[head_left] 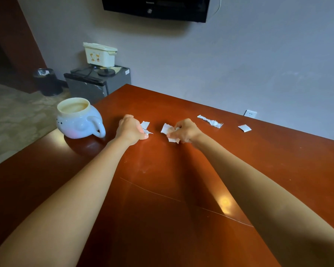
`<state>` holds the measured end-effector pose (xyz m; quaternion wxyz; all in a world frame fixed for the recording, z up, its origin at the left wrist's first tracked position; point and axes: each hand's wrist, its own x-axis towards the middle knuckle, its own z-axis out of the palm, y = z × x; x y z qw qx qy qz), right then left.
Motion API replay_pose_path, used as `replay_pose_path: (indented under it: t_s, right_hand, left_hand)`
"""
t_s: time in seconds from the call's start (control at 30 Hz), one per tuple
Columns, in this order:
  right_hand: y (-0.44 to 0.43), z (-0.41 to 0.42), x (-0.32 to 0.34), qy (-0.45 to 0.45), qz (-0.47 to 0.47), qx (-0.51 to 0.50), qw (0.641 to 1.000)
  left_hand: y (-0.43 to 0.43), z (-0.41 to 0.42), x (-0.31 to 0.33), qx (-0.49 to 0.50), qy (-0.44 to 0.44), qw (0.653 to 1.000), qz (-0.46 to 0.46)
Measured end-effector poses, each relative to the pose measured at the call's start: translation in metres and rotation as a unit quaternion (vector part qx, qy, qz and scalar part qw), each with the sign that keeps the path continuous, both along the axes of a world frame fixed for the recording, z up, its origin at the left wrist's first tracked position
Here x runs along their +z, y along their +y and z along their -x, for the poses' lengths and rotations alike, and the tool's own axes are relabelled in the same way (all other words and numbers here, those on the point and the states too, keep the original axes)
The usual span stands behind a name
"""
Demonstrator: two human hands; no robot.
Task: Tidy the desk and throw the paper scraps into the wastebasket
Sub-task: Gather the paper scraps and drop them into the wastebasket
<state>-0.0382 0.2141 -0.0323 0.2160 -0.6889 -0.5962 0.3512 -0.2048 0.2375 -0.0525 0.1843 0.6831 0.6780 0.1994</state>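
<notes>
On the red-brown desk point(162, 180), my left hand point(130, 129) curls over small white paper scraps point(145, 126), pinching them against the wood. My right hand point(184, 131) pinches other white scraps point(167, 129), one crumpled piece point(174, 140) poking out under the fingers. A long twisted strip of paper point(210, 121) lies further right, and a small folded white piece point(244, 128) beyond it. The dark wastebasket point(46, 81) stands on the floor at the far left, with something shiny inside.
A pale blue round mug point(79, 120) stands at the desk's left edge, close to my left hand. Beyond the desk a small grey fridge point(98, 83) carries a cream box point(99, 54). A television point(156, 7) hangs on the wall. Carpet covers the floor at left.
</notes>
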Motion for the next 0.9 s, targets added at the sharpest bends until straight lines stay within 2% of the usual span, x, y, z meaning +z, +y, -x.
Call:
replay_pose_path:
  t_s: [0.2, 0.5, 0.7, 0.8, 0.9]
  right_hand:
    - [0.007, -0.004, -0.002, 0.009, 0.019, 0.002, 1.0]
    - [0.006, -0.014, -0.001, 0.05, 0.037, -0.01, 0.998]
    - [0.009, -0.046, -0.007, 0.088, 0.009, -0.101, 0.991]
    - [0.015, -0.053, -0.008, 0.076, 0.018, -0.122, 0.989]
    - [0.02, -0.051, -0.006, 0.031, 0.031, -0.099, 0.994]
  left_hand:
    - [0.008, -0.006, 0.005, -0.079, -0.005, 0.997, 0.022]
    - [0.01, -0.026, -0.002, -0.041, 0.011, 0.996, -0.079]
    - [0.009, -0.039, -0.003, -0.029, 0.002, 0.996, -0.085]
    - [0.006, -0.05, 0.0, -0.019, -0.045, 0.995, -0.084]
    - [0.004, -0.061, -0.001, -0.008, -0.102, 0.992, -0.077]
